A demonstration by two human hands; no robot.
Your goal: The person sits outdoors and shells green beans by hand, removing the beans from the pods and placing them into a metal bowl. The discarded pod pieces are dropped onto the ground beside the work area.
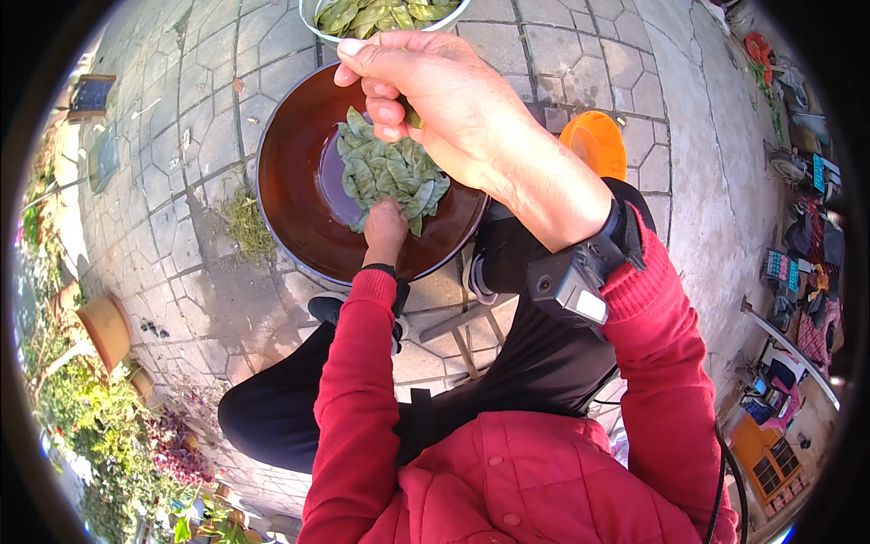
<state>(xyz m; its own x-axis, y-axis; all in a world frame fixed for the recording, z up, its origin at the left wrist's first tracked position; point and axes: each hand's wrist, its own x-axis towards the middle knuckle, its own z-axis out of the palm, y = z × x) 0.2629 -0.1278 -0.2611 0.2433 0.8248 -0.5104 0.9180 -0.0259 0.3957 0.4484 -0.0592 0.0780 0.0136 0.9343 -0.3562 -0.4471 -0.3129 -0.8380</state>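
Observation:
A wide brown basin [292, 170] stands on the paving, with a heap of flat green bean pods [391, 166] inside. My left hand [386, 228] reaches into it at the near edge of the heap; its fingertips are hidden, so its hold on a pod is unclear. Raised above the basin's far right side, my right hand [414, 85] has its fingers curled around a green bean pod [412, 114], of which only a part shows. Beyond the basin, a pale bowl [445, 22] contains more green pods [380, 15].
An orange plastic bowl [598, 143] sits right of the basin, partly behind my right forearm. A pile of green trimmings [250, 224] lies on the paving at the left. Terracotta pots [107, 330] and plants line the left side. My knees flank a low metal frame [462, 326].

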